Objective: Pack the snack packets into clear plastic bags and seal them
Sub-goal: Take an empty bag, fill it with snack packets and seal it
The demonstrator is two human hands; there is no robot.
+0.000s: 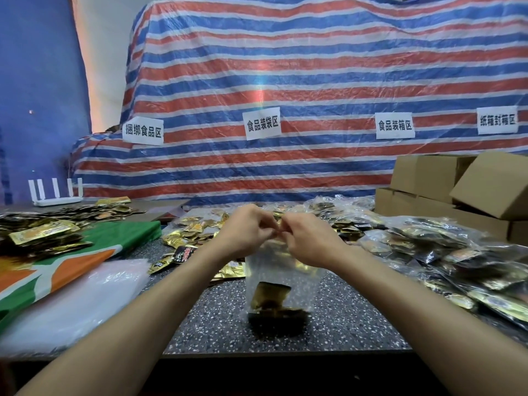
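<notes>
Left hand [246, 232] and right hand [312, 242] pinch one clear bag [281, 277].

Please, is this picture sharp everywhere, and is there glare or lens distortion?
Head view: a thin rainbow flare crosses the striped tarp above the middle paper sign; the signs are sharp, but the plastic stack at lower left and the clear bag pinched by left hand and right hand look soft; the wide lens bends the stripes and stretches the forearms.

On striped tarp [314, 67], 捆绑食品区 sign [143, 131], 食品装袋区 sign [263, 124], 食品装箱区 sign [395, 125], 纸箱封箱区 sign [497, 120]
</notes>
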